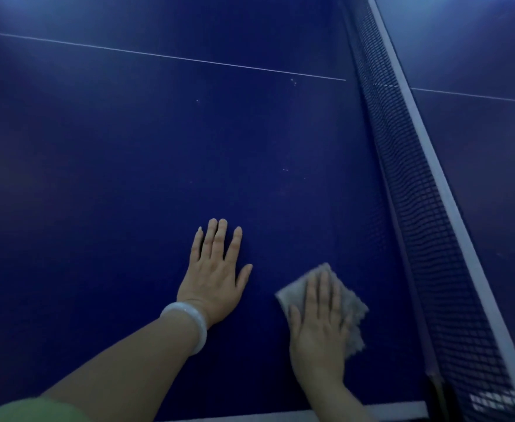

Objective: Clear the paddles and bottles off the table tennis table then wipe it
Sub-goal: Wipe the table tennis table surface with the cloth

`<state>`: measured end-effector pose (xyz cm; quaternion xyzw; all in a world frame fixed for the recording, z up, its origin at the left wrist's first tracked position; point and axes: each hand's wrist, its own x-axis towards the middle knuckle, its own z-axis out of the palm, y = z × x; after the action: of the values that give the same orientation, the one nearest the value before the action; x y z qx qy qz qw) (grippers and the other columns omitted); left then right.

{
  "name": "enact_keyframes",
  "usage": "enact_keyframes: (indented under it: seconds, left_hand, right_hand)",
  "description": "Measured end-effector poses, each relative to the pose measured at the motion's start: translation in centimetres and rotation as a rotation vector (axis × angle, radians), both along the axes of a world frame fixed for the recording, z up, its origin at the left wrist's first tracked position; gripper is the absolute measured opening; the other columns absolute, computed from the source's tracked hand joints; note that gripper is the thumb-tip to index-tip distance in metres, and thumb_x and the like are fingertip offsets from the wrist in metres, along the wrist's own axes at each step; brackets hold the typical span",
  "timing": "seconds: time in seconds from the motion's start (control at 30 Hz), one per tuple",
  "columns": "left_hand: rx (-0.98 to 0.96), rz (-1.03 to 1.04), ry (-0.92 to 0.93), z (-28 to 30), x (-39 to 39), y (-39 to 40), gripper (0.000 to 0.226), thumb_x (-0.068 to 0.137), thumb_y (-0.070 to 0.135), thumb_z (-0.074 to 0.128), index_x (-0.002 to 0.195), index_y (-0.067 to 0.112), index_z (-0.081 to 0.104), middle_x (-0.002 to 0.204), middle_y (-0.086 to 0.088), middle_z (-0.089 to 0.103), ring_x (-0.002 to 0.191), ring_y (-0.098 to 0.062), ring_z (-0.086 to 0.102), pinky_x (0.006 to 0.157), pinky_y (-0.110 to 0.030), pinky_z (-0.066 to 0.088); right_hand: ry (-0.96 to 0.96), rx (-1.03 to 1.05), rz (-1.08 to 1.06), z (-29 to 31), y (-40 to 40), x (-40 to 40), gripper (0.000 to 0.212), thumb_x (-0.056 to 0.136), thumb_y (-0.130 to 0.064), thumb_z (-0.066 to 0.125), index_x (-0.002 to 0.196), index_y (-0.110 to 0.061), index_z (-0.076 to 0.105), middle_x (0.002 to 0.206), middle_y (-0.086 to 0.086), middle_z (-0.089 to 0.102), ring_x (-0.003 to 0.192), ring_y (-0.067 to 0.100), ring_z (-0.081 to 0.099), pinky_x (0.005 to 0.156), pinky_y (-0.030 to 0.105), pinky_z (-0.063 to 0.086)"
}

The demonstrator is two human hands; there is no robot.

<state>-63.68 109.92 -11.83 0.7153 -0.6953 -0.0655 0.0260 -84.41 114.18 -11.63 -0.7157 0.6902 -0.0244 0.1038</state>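
The blue table tennis table [128, 162] fills the view. My left hand [216, 278] lies flat on it with fingers straight and spread, a pale bangle on the wrist. To its right, my right hand [318, 324] presses flat on a grey cloth [352, 312] that lies on the table close to the net. No paddle or bottle shows in the view.
The dark net [408, 184] with its white top band runs diagonally from top centre to bottom right. The white centre line [171, 57] crosses the table far ahead. The table's white near edge [280, 415] lies under my forearms. A few pale specks [293, 81] dot the surface.
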Motion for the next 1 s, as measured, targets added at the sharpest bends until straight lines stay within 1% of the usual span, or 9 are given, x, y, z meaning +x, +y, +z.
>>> enact_keyframes:
  seconds: [0.13,0.23,0.33,0.4,0.47,0.57,0.7,0.83,1.0]
  left_hand:
    - [-0.019,-0.016,0.011,-0.2,0.1,0.0,0.07,0.098,0.054,0.015,0.155,0.012,0.019,0.161,-0.019,0.014,0.15,-0.032,0.007,0.121,-0.051,0.008]
    - [-0.02,-0.015,0.023,-0.3,0.0,0.0,0.07,0.098,0.053,0.014,0.155,0.012,0.017,0.161,-0.019,0.013,0.15,-0.033,0.005,0.121,-0.052,0.007]
    - [-0.031,-0.022,0.038,-0.3,-0.1,0.1,0.07,0.098,0.052,0.014,0.154,0.01,0.02,0.16,-0.021,0.016,0.15,-0.035,0.007,0.121,-0.054,0.011]
    - [-0.041,-0.025,0.051,-0.2,-0.1,0.1,0.069,0.098,0.049,0.014,0.154,0.009,0.02,0.159,-0.022,0.017,0.149,-0.036,0.009,0.12,-0.054,0.012]
    - [-0.041,-0.038,0.065,-0.1,-0.2,0.2,0.067,0.099,0.045,0.014,0.154,0.007,0.019,0.159,-0.024,0.017,0.149,-0.037,0.01,0.12,-0.055,0.013]
    - [-0.036,-0.05,0.073,-0.2,0.0,0.3,0.065,0.099,0.041,0.014,0.153,0.006,0.018,0.159,-0.025,0.015,0.149,-0.038,0.008,0.12,-0.056,0.012]
    - [-0.044,-0.051,0.099,-0.1,0.2,0.2,0.063,0.099,0.038,0.016,0.152,0.005,0.023,0.158,-0.026,0.018,0.149,-0.038,0.012,0.119,-0.056,0.016]
    - [-0.034,-0.056,0.121,0.0,0.6,0.3,0.062,0.099,0.038,0.021,0.151,0.005,0.03,0.156,-0.025,0.023,0.148,-0.037,0.017,0.116,-0.055,0.018]
    - [-0.024,-0.026,0.135,0.7,0.5,-0.4,0.06,0.096,0.041,0.029,0.142,0.006,0.047,0.147,-0.024,0.039,0.141,-0.038,0.033,0.115,-0.053,0.023]
  right_hand:
    - [0.027,0.006,0.082,0.0,-8.7,1.8,0.061,0.099,-0.049,0.004,0.154,-0.025,-0.007,0.163,-0.002,-0.012,0.15,0.016,-0.013,0.121,0.05,-0.005]
    - [-0.001,0.131,-0.152,0.4,-11.9,-0.9,0.058,0.101,-0.05,0.005,0.152,-0.028,-0.015,0.163,-0.003,-0.017,0.148,0.016,-0.019,0.12,0.053,-0.007]
    - [0.002,0.083,-0.313,0.5,-7.5,-1.6,0.058,0.1,-0.051,0.002,0.15,-0.029,-0.017,0.163,-0.002,-0.015,0.149,0.017,-0.014,0.119,0.055,-0.003]
    - [0.028,0.012,-0.281,0.4,-2.8,0.9,0.061,0.101,-0.05,0.0,0.155,-0.024,-0.008,0.164,0.0,-0.01,0.151,0.02,-0.006,0.12,0.055,0.002]
    - [0.036,-0.02,-0.211,0.0,-0.1,3.6,0.065,0.1,-0.048,0.008,0.157,-0.017,0.004,0.165,0.003,-0.002,0.151,0.022,0.003,0.12,0.053,0.005]
    - [0.064,-0.046,-0.104,-0.4,-1.0,6.0,0.064,0.101,-0.047,0.009,0.156,-0.015,0.011,0.165,0.005,0.003,0.151,0.022,0.006,0.12,0.051,0.005]
    - [0.089,-0.056,-0.007,-0.4,-6.4,6.0,0.063,0.1,-0.047,0.008,0.156,-0.019,0.005,0.164,-0.001,-0.005,0.151,0.015,-0.006,0.121,0.051,0.003]
    - [0.065,0.005,-0.049,-0.1,-10.6,5.8,0.068,0.093,-0.053,-0.004,0.155,-0.025,-0.007,0.161,-0.008,-0.021,0.147,0.011,-0.021,0.121,0.048,-0.007]
    - [0.072,-0.005,-0.032,-0.1,-13.4,5.3,0.068,0.093,-0.054,-0.006,0.154,-0.025,-0.011,0.16,-0.007,-0.024,0.147,0.011,-0.023,0.121,0.047,-0.009]
